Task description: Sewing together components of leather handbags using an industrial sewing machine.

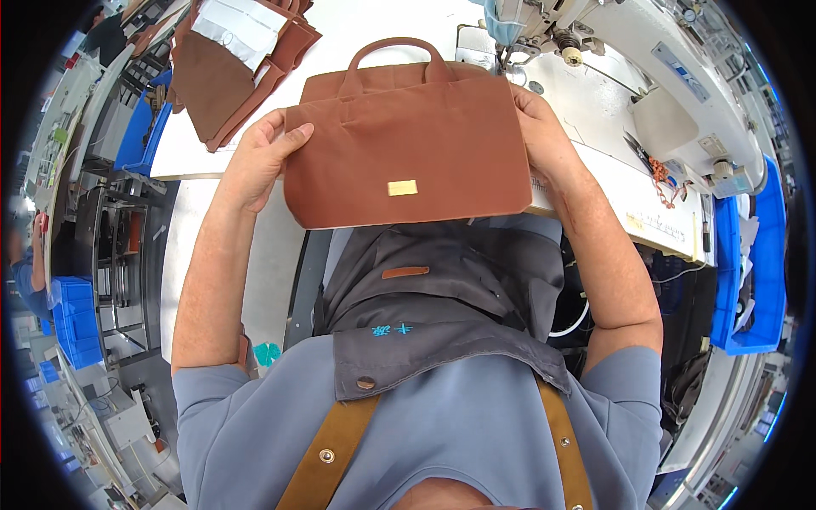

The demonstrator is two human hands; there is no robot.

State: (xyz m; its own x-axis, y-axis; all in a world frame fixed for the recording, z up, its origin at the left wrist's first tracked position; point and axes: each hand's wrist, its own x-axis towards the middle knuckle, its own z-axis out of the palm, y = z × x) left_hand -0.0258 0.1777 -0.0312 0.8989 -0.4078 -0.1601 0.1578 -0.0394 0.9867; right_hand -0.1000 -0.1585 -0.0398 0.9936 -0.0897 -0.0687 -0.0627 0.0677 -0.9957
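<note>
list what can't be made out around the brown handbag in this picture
In the head view:
Brown handbag: its back, hidden by its own front.
Left hand and right hand: some fingertips, hidden behind the handbag.
Gold plate: any lettering, too small.
Sewing machine: its top, cut off by the upper edge.

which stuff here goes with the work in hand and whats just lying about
Belongs:
- brown bag, held by the left hand and right hand
- perhaps the similarly coloured brown pieces

Seemingly just about:
- scissors
- white sewing machine, untouched
- blue bin at right
</note>
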